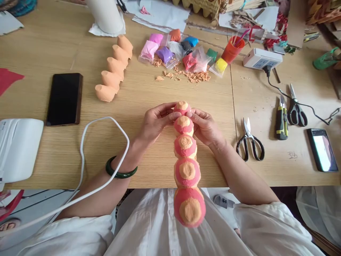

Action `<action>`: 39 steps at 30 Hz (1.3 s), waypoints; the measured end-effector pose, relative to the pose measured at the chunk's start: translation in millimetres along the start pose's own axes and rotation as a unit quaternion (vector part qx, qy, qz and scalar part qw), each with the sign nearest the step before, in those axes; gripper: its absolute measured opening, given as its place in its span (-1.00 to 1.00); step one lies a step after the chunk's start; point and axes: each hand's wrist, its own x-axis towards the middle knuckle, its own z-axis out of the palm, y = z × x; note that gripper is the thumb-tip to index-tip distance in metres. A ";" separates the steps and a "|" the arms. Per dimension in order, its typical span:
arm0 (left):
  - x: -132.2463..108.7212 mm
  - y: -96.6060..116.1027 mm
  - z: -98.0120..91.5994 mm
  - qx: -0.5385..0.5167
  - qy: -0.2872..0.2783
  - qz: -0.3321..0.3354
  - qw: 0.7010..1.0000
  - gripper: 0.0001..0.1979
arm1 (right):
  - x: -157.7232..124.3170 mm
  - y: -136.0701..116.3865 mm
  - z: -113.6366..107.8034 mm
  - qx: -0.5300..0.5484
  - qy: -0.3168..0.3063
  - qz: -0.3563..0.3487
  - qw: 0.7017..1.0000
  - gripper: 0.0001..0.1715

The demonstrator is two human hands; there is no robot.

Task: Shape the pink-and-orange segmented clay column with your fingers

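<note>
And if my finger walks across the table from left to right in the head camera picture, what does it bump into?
Black phone, orange cone row, pink-and-orange ball chain, black-handled scissors, yellow-and-black screwdriver, second scissors, second phone.

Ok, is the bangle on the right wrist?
No, the green bangle sits on the left wrist, while the right wrist is bare behind the hand on the egg-carton strip.

Nothing can be read clearly in this view. Small marks (292,155) on the wooden tabletop (266,170) look handwritten but are too blurred to make out, and any markings on the white power strip (262,58) are too small to tell.
</note>
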 end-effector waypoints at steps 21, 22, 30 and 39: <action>-7.8 6.8 1.7 -0.109 -0.051 -0.112 0.986 -0.73 | 6.1 -13.2 -17.2 -0.009 0.025 0.000 1.000 -0.57; -6.3 5.6 0.6 -0.112 -0.032 -0.093 0.989 -0.75 | 4.6 -11.0 -14.9 0.002 0.007 0.019 1.000 -0.57; -7.9 -5.8 7.7 -0.100 0.006 -0.051 0.994 -0.78 | -1.1 1.4 -3.6 0.054 -0.039 0.089 0.994 -0.53; -9.1 -2.8 11.4 -0.041 -0.008 -0.037 0.998 -0.49 | -3.0 -0.2 -1.8 0.042 -0.002 0.051 0.998 -0.54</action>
